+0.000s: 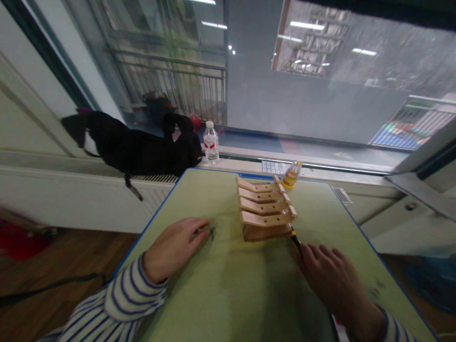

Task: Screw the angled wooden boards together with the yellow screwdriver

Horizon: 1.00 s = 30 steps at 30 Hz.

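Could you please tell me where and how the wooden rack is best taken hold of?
Probably pinch the wooden rack by the left end of its nearest slat, coming from the left: that end angles upward, and the left hand is on that side, while the right hand has a black-and-yellow tool at the near right corner.

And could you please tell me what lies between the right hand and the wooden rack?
In the head view, a slim black-and-yellow tool runs from the right hand towards the near right corner of the wooden rack.
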Tool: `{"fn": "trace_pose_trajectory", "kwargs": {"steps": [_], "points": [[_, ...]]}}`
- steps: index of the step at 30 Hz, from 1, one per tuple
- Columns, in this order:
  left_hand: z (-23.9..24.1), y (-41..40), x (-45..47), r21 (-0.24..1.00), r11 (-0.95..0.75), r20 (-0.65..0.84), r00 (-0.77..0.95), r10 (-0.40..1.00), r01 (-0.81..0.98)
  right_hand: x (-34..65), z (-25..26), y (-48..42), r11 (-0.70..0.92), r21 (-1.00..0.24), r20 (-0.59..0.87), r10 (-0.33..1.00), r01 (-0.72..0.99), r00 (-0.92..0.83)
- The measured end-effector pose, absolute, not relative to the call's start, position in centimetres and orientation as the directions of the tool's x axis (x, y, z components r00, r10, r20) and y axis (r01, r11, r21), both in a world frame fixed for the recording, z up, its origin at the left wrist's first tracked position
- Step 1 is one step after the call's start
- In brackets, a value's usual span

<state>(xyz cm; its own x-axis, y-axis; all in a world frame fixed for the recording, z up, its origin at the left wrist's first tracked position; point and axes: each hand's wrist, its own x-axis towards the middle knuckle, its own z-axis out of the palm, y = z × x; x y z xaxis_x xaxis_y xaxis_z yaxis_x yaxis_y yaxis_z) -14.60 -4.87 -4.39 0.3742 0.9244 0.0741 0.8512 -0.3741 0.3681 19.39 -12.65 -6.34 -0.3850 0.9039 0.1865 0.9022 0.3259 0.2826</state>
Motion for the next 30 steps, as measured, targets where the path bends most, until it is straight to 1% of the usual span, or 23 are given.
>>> {"fn": "trace_pose_trajectory", "kwargs": {"steps": [2, 5, 7, 10, 14, 18, 24, 30], "points": [[-4.7, -4.4, -15.5, 0.370, -0.344, 0.049, 0.351, 0.935, 0.863, 18.9, -5.7, -12.8, 0.351, 0.260, 0.184, 0.896, 0.899, -0.403], [-5.4, -3.9, -16.1, 0.408, -0.349, 0.065, 0.355, 0.933, 0.844, 17.4, -4.9, -13.0, 0.415, 0.208, 0.169, 0.876, 0.885, -0.451], [-5.9, -3.7, -16.1, 0.446, -0.368, 0.082, 0.372, 0.925, 0.816, 15.8, -4.4, -13.0, 0.482, 0.167, 0.131, 0.854, 0.860, -0.504], [-6.5, -3.5, -15.8, 0.464, -0.384, 0.085, 0.391, 0.916, 0.799, 12.7, -3.8, -12.5, 0.598, 0.089, 0.042, 0.797, 0.796, -0.603], [-7.4, -3.5, -15.5, 0.478, -0.410, 0.097, 0.417, 0.904, 0.777, 8.5, -3.5, -10.8, 0.673, 0.017, -0.038, 0.740, 0.740, -0.672], [-8.0, -3.6, -15.6, 0.478, -0.416, 0.115, 0.414, 0.903, 0.773, 4.8, -3.9, -8.6, 0.664, 0.005, -0.078, 0.746, 0.748, -0.661], [-8.5, -3.5, -16.0, 0.470, -0.381, 0.145, 0.356, 0.923, 0.796, 0.5, -4.9, -6.1, 0.550, 0.061, -0.116, 0.833, 0.833, -0.541], [-8.9, -3.3, -16.2, 0.468, -0.343, 0.189, 0.287, 0.939, 0.814, -1.1, -5.5, -5.4, 0.559, 0.067, -0.149, 0.824, 0.826, -0.546]]}}
